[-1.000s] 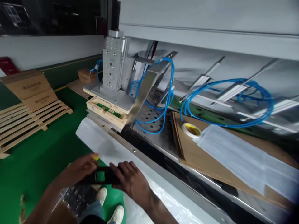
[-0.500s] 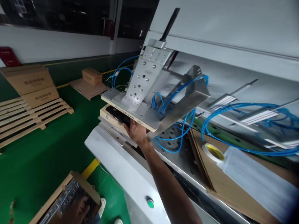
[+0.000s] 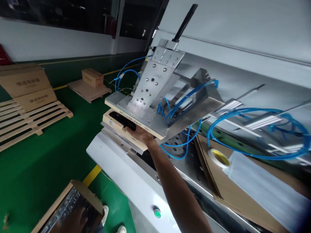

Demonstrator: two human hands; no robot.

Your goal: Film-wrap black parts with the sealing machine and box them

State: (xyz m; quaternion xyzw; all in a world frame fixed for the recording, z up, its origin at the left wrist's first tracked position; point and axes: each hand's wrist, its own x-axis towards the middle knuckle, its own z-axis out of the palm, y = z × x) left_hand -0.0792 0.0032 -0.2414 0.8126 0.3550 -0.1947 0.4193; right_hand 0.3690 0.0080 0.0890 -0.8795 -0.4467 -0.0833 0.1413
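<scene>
One white machine (image 3: 121,174), seen from above, with a tilted metal press head (image 3: 150,87) raised over its near corner. Below left, on the green floor, a cardboard box (image 3: 89,197) of dark pieces, entered by the left hand (image 3: 73,223); grip there hidden, impossible to tell. Under the press head, a tan cradle (image 3: 114,124), reached by the right hand (image 3: 141,134), fingers laid on the near end of the black part (image 3: 121,119); pinched or merely pressed, not clear. Black part lying in the cradle's recess, apparently seated: loading judged nearly done. Left, by the look of it: hand withdrawn, head lowered. Smallest, a green button (image 3: 157,213) on the front panel, untouched.
</scene>
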